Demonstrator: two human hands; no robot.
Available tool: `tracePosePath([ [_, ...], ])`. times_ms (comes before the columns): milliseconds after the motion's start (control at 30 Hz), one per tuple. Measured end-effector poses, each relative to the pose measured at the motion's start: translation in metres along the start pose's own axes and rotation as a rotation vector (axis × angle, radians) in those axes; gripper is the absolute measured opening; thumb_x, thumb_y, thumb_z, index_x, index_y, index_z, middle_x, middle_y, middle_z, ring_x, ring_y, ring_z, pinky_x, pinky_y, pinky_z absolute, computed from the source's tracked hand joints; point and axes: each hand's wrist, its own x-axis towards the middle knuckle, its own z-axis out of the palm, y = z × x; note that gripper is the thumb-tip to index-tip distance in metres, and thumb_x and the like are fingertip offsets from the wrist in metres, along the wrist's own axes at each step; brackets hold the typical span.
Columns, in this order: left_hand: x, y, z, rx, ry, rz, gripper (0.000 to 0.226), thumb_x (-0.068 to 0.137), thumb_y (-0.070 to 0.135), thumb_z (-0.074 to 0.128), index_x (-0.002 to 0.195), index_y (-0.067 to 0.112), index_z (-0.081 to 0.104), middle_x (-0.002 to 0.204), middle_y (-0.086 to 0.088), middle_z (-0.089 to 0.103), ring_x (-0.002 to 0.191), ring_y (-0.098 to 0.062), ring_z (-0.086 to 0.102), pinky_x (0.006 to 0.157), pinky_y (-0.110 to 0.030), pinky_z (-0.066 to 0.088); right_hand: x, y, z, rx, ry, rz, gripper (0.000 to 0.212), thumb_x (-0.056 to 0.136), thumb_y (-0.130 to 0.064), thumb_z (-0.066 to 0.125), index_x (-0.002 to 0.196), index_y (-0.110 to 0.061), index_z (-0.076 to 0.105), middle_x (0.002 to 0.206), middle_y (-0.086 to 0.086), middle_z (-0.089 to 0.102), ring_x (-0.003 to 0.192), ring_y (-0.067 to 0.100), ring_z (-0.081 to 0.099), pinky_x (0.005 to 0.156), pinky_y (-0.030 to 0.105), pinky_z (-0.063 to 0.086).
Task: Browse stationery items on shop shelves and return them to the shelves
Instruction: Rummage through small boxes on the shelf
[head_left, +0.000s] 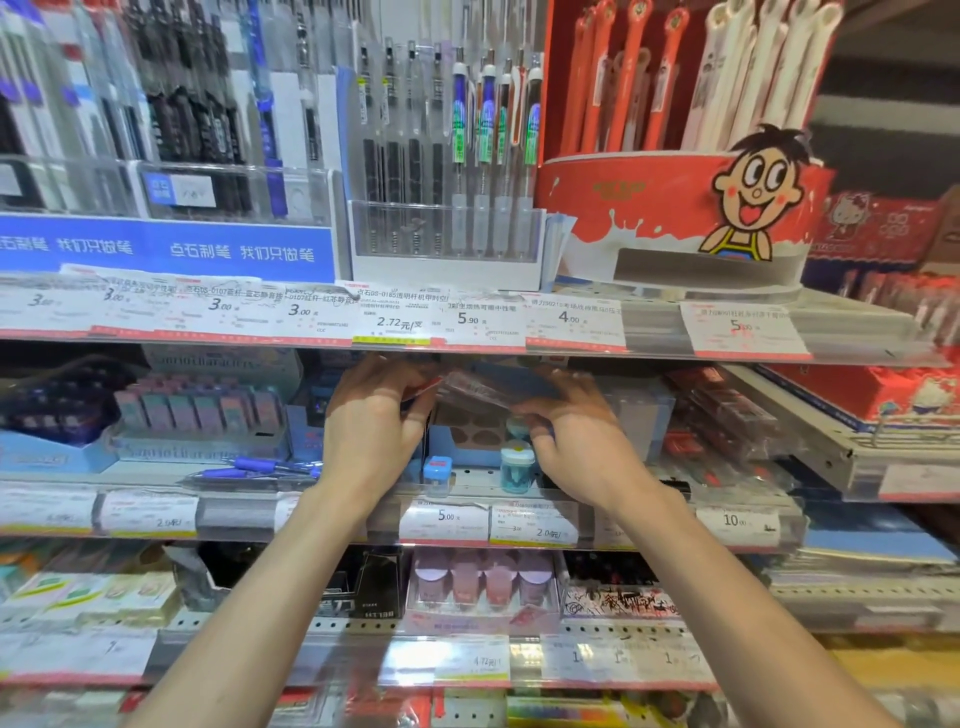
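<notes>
Both my hands reach into the middle shelf (467, 488), just under the upper shelf's price strip. Between them is a flat, clear-wrapped stationery pack (493, 387) with a blue and red card inside, blurred. My left hand (374, 415) grips its left end with curled fingers. My right hand (576, 431) holds its right end, fingers curled over the pack. Below the pack stands a blue display box (467, 431) with round holes in its top.
Pen racks (447, 171) and a red cartoon pen tub (675, 218) fill the upper shelf. Small blue and teal items (517, 462) stand at the middle shelf's front, loose purple pens (249, 467) lie to the left. Erasers and boxes sit on the lower shelf (483, 587).
</notes>
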Motion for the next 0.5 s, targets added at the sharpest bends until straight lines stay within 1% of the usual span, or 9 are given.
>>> tracePosePath([
  [100,-0.001,0.001,0.000,-0.033,0.015,-0.017,0.014,0.087,0.025,0.070,0.091,0.012,0.072,0.089,-0.008,0.070,0.089,-0.033,0.062,0.074,-0.040,0.053,0.005,-0.001,0.000,-0.024,-0.051,-0.046,0.041,0.097,-0.016,0.045,0.130,-0.036,0.062,0.160,-0.007,0.031,0.148,0.022,0.018,0.122,0.034,0.012],
  [233,-0.003,0.002,0.000,-0.072,0.031,-0.050,0.011,0.085,0.020,0.072,0.090,0.010,0.071,0.088,-0.008,0.069,0.086,-0.031,0.063,0.071,-0.038,0.052,0.010,0.003,0.002,-0.052,-0.075,-0.096,0.053,0.092,-0.009,0.046,0.137,-0.034,0.056,0.159,-0.008,0.034,0.147,0.020,0.022,0.122,0.040,0.018],
  [333,-0.006,0.001,-0.004,-0.086,0.022,-0.019,0.010,0.085,0.018,0.070,0.093,0.013,0.070,0.088,-0.005,0.069,0.083,-0.029,0.062,0.067,-0.033,0.048,0.009,0.006,-0.002,-0.043,-0.043,-0.102,0.058,0.089,-0.005,0.047,0.139,-0.034,0.055,0.159,-0.009,0.032,0.148,0.022,0.021,0.123,0.040,0.014],
  [400,-0.009,0.002,-0.006,-0.081,0.012,-0.009,0.012,0.085,0.020,0.068,0.094,0.012,0.070,0.080,-0.006,0.068,0.075,-0.030,0.061,0.062,-0.031,0.045,0.005,0.008,-0.008,-0.030,0.003,-0.108,0.055,0.091,-0.005,0.048,0.138,-0.031,0.057,0.158,-0.009,0.032,0.147,0.024,0.021,0.123,0.038,0.015],
  [467,-0.012,0.004,-0.005,-0.077,-0.005,-0.002,0.019,0.084,0.025,0.062,0.094,0.009,0.068,0.071,-0.008,0.065,0.066,-0.033,0.059,0.058,-0.035,0.046,0.000,0.009,-0.012,-0.022,0.055,-0.134,0.052,0.090,-0.005,0.049,0.135,-0.028,0.060,0.156,-0.007,0.037,0.144,0.024,0.024,0.122,0.038,0.018],
  [500,-0.013,0.006,-0.005,-0.074,-0.016,0.014,0.022,0.083,0.025,0.061,0.096,0.008,0.066,0.070,-0.008,0.064,0.065,-0.034,0.059,0.058,-0.038,0.048,-0.004,0.011,-0.013,-0.022,0.080,-0.153,0.051,0.089,-0.004,0.050,0.133,-0.026,0.062,0.154,-0.005,0.041,0.142,0.025,0.026,0.121,0.040,0.021],
])
